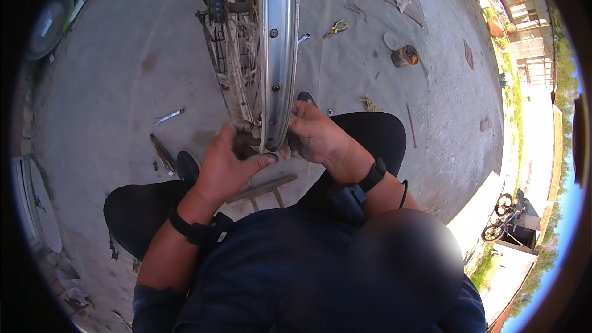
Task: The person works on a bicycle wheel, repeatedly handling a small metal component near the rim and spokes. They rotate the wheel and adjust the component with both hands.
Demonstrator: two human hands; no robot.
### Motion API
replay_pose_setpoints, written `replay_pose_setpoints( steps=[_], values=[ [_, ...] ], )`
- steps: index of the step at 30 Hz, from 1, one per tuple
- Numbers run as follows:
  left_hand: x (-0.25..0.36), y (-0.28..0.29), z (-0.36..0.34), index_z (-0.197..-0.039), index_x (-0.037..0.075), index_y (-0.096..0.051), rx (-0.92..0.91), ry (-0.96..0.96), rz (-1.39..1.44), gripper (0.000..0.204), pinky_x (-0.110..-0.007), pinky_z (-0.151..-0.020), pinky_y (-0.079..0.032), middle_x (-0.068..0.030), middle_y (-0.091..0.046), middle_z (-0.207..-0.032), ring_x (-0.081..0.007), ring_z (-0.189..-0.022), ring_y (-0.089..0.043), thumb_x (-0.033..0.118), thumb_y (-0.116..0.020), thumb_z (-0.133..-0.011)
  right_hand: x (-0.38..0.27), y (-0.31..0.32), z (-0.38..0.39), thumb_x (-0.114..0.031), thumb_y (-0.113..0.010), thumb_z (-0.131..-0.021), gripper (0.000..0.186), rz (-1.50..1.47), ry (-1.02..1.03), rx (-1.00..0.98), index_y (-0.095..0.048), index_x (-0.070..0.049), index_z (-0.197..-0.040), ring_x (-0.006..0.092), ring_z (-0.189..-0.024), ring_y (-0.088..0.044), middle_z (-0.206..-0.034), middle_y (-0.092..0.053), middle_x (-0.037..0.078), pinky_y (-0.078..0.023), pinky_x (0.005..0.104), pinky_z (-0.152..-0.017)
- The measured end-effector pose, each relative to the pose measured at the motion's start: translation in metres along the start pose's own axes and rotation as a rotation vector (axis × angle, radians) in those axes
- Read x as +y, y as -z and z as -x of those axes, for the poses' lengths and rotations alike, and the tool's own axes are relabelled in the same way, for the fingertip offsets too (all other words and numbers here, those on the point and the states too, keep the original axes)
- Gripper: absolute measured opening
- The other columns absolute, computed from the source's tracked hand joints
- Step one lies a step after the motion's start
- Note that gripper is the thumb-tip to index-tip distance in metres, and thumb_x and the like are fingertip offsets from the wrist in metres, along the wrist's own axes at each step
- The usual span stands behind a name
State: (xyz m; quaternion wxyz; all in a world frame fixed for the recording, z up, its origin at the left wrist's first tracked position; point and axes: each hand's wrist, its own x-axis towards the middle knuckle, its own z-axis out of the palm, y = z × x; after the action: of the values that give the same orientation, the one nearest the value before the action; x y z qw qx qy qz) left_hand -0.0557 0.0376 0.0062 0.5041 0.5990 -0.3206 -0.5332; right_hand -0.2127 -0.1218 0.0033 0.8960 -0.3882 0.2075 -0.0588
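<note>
An upright silver bicycle rim [279, 55] with nuts along its middle runs from the top of the view down between my hands, its spokes and a worn bicycle frame [234, 18] behind it. My left hand [237, 157] is closed around the lower left side of the rim, thumb bent inward near its bottom. My right hand [313, 139] holds the rim's lower right side, thumb on it, other fingers mostly hidden. What else lies between my fingers is too hidden to make out.
Wrenches [169, 116], yellow-handled pliers [334, 28], a rusty can [404, 56] and a thin rod [412, 124] lie on the concrete ground [105, 117]. A low wooden stool [265, 188] is between my legs. A round basin [49, 21] is far left; another bicycle [502, 216] stands right.
</note>
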Motion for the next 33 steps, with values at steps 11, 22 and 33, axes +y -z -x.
replay_pose_setpoints(
  steps=[11, 22, 33],
  values=[
    [0.024, -0.007, 0.008, -0.127, -0.002, -0.05, 0.072, -0.188, 0.149, 0.053, -0.028, -0.077, -0.057, -0.0109, -0.071, -0.102, -0.0124, -0.091, -0.069, 0.005, -0.083, -0.087, -0.04, -0.048, -0.005, -0.053, -0.07, -0.096, 0.05, 0.105, 0.089, 0.227, -0.066, -0.005, -0.112, 0.0082, -0.06, -0.059, -0.079, -0.07, 0.002, -0.037, 0.0235, -0.047],
    [0.071, -0.019, 0.008, -0.111, 0.001, -0.062, 0.186, -0.405, 0.029, 0.024, -0.024, -0.058, -0.048, -0.0005, -0.065, -0.078, -0.0054, -0.066, -0.058, 0.009, -0.077, -0.094, -0.084, -0.072, -0.025, -0.053, -0.063, -0.1, 0.05, -0.121, 0.16, 0.211, -0.071, -0.004, -0.109, 0.0073, -0.046, -0.047, -0.087, -0.073, 0.006, -0.034, 0.0217, -0.039],
    [0.077, -0.017, 0.012, -0.109, 0.001, -0.059, 0.204, -0.395, -0.001, 0.025, -0.024, -0.059, -0.049, -0.0013, -0.066, -0.079, -0.0053, -0.067, -0.058, 0.009, -0.077, -0.095, -0.094, -0.079, -0.024, -0.051, -0.073, -0.095, 0.045, -0.115, 0.163, 0.213, -0.073, -0.006, -0.095, 0.0093, -0.042, -0.046, -0.071, -0.067, 0.004, -0.03, 0.0243, -0.037]
  ],
)
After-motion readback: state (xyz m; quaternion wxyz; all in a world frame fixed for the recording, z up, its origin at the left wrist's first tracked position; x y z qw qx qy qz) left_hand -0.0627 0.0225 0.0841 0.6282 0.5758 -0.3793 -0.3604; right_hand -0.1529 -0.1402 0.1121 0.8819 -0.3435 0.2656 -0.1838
